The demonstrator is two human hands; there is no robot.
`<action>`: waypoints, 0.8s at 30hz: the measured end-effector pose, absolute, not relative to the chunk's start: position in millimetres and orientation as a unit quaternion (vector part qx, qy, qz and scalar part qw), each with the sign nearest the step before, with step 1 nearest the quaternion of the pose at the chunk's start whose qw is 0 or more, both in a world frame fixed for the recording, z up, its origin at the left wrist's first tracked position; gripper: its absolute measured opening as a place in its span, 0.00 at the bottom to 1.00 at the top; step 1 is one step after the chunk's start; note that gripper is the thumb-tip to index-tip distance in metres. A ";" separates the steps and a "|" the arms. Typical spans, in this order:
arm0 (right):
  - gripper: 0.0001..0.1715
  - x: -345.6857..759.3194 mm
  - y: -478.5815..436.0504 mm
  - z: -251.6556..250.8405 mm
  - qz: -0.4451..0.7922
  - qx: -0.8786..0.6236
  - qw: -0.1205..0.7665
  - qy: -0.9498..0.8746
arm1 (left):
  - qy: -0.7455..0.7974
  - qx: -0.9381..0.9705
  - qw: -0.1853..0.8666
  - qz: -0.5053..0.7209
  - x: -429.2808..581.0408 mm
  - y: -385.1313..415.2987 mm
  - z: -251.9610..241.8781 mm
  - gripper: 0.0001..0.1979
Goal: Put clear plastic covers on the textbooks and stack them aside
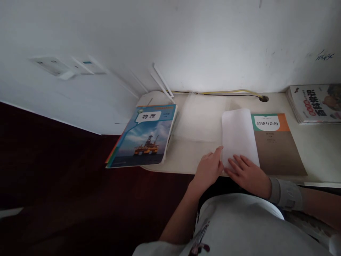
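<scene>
A white sheet of paper [238, 137] lies folded on a brown textbook [277, 145] with a green and orange title band, near the desk's front edge. My right hand [246, 173] rests flat on the sheet's near end, fingers stretched out. My left hand [209, 167] sits at the sheet's left edge, forefinger pointing along it, the other fingers curled. Neither hand grips anything I can make out.
A blue textbook [145, 137] with an oil-rig picture tops a stack hanging over the desk's left corner. Another stack of books [315, 103] lies at the back right. A yellow cable [229, 92] runs along the wall to a hole [263, 98]. The white desk [202, 121] meets a white wall.
</scene>
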State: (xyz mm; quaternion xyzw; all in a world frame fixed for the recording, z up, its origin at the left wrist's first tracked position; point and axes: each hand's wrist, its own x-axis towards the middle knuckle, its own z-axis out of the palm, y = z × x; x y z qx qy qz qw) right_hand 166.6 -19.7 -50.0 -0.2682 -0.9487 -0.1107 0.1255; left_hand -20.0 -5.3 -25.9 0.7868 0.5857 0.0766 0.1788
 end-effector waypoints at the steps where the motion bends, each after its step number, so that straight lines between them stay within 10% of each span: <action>1: 0.16 166.4 -19.0 -50.0 -0.111 -0.257 0.134 -0.951 | 0.585 0.787 0.178 0.077 -19.3 -4.9 -25.5 0.25; 13: 0.20 197.9 73.1 -19.9 0.118 -0.369 0.297 -0.873 | 0.590 0.798 0.120 0.023 -7.0 -4.6 -33.2 0.25; 18: 0.41 196.1 161.2 -42.2 0.128 -0.518 0.191 -0.824 | 0.599 0.794 0.097 0.029 -8.4 -6.8 -34.5 0.26; 24: 0.35 174.7 169.9 -68.0 0.101 -0.566 0.205 -0.792 | 0.593 0.800 0.036 0.092 -2.0 -20.4 -38.0 0.21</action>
